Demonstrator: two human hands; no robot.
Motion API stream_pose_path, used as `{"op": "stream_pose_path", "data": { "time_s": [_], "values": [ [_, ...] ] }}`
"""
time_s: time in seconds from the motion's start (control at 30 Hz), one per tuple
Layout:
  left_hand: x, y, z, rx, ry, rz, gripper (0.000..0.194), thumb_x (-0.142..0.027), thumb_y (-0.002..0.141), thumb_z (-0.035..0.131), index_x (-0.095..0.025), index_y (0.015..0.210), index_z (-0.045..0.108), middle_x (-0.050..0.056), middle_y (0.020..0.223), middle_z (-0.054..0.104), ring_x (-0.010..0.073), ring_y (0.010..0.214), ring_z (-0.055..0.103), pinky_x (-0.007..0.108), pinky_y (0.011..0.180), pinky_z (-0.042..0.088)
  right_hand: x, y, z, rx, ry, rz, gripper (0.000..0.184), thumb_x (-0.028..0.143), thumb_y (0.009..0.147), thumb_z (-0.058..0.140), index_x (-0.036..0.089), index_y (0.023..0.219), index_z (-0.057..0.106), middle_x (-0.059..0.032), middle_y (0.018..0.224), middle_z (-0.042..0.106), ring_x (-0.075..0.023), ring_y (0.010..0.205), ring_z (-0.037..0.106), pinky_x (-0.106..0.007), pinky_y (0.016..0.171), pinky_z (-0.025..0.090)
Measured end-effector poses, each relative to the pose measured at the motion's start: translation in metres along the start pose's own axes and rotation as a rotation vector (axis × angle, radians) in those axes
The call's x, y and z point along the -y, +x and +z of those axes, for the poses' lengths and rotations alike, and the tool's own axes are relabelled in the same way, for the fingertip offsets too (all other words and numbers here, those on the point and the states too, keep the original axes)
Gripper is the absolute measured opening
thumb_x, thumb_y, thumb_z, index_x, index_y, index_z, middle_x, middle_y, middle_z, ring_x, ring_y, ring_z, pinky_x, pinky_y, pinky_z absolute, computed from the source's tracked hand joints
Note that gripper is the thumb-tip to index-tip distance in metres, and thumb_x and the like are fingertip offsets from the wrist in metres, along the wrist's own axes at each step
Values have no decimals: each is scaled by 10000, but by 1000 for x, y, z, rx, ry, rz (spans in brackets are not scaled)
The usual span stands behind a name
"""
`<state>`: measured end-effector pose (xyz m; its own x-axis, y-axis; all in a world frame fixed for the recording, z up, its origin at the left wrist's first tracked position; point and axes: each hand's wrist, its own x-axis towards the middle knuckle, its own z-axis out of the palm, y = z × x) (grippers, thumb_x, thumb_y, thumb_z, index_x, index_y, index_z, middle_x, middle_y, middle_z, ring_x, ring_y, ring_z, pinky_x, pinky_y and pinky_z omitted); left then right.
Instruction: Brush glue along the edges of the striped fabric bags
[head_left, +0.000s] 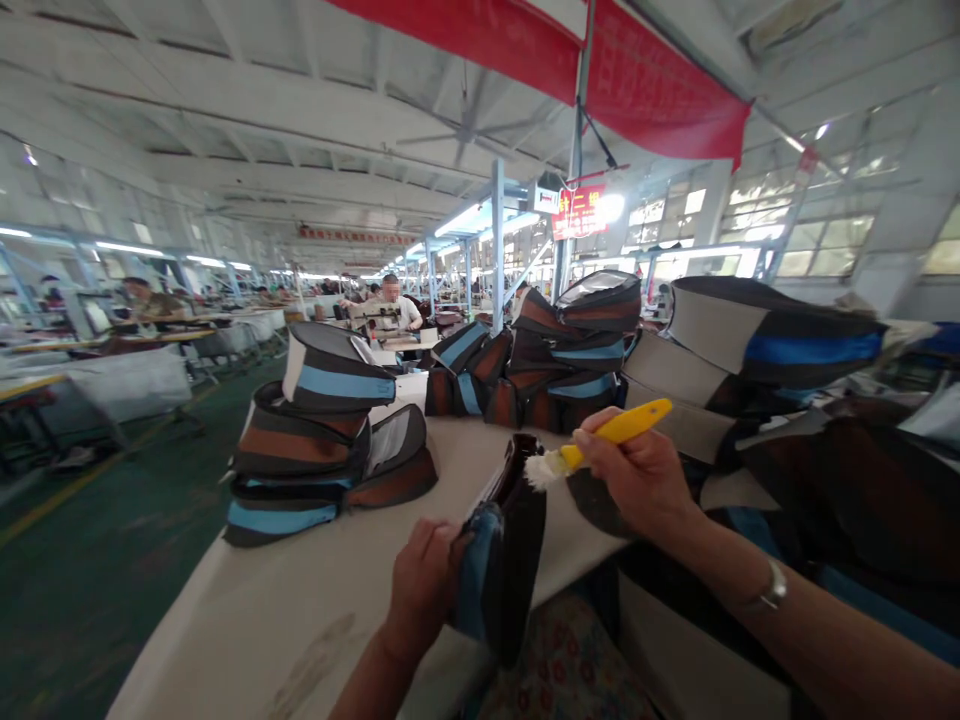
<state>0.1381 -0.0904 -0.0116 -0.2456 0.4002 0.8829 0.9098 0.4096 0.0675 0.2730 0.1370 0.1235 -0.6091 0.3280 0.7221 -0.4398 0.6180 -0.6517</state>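
Observation:
My left hand (424,580) is closed around the near left side of a sewn fabric piece (517,545), black with a light blue band. The piece stands tilted on edge above the front of the table. In my right hand (637,475) is a paintbrush (619,428) with a yellow handle, its fingers wrapped about the grip. The brush's pale, frayed bristles point left, beside the top edge of the fabric piece; whether they touch it I cannot tell. A metal bracelet shows on my right wrist.
Stacked sewn pieces (300,445) in black, brown and blue stand at the table's left edge. More piles (570,365) rise at the back, and larger grey-and-black ones (720,330) crowd the right. Beyond, a person (401,305) sits at a sewing machine.

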Motion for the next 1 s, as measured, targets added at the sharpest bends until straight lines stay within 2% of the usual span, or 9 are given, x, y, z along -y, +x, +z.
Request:
{"op": "stream_pose_path", "data": {
  "time_s": [0.1,0.23,0.33,0.4,0.47,0.6,0.8,0.93,1.0],
  "values": [
    [9,-15,-5,-41,53,-215,92,-259,953,558,-194,906,603,31,865,608,164,789,621,276,712,538,-7,-21,-1,-107,134,150,243,408,911,646,185,821,615,33,583,488,-140,521,462,-250,503,378],
    [-7,-51,-18,-120,118,-446,155,-345,948,568,-191,957,556,25,879,570,155,718,604,273,632,539,-21,-48,5,-220,248,257,251,420,892,679,178,852,624,17,615,494,-141,533,438,-249,487,353],
    [-31,-75,-19,-135,97,-433,248,-412,974,494,-181,1039,558,87,1001,596,208,914,637,347,771,578,-29,-61,11,-255,387,370,223,389,873,710,183,896,627,21,630,488,-134,538,415,-232,476,328],
    [-45,-81,-12,-99,78,-366,457,-525,910,576,-155,1177,556,142,1117,598,261,1040,623,402,836,584,-31,-67,17,-269,463,424,210,366,853,730,182,871,632,20,644,500,-128,556,416,-221,501,349],
    [-52,-76,-1,-83,63,-343,576,-517,856,664,-137,1271,539,166,1160,595,279,1072,621,409,841,591,-33,-72,23,-275,509,461,213,359,836,745,178,836,633,23,636,499,-119,557,402,-209,515,357],
    [-51,-43,13,-74,-158,-434,274,-260,927,572,-177,1180,639,99,1030,652,209,959,671,334,827,589,-33,-68,26,-240,523,480,241,372,825,762,175,800,626,42,575,456,-113,545,383,-194,505,335],
    [-51,6,-9,113,-555,-629,213,-291,915,566,-243,1068,706,27,970,670,182,892,662,273,778,540,-13,-37,29,-206,524,433,251,378,803,745,170,783,605,54,522,456,-104,477,370,-202,455,292],
    [-57,13,-18,143,-675,-685,193,-336,904,604,-241,1036,707,10,951,651,170,873,638,246,770,510,-7,-24,54,-53,408,332,251,411,850,664,177,779,605,49,501,467,-125,449,418,-223,442,333],
    [-59,12,-18,134,-707,-716,182,-355,894,621,-232,993,712,3,915,638,165,843,625,240,752,508,-11,-17,65,-30,309,268,238,404,870,629,178,793,618,38,523,491,-137,462,445,-237,452,353]
  ]
}}
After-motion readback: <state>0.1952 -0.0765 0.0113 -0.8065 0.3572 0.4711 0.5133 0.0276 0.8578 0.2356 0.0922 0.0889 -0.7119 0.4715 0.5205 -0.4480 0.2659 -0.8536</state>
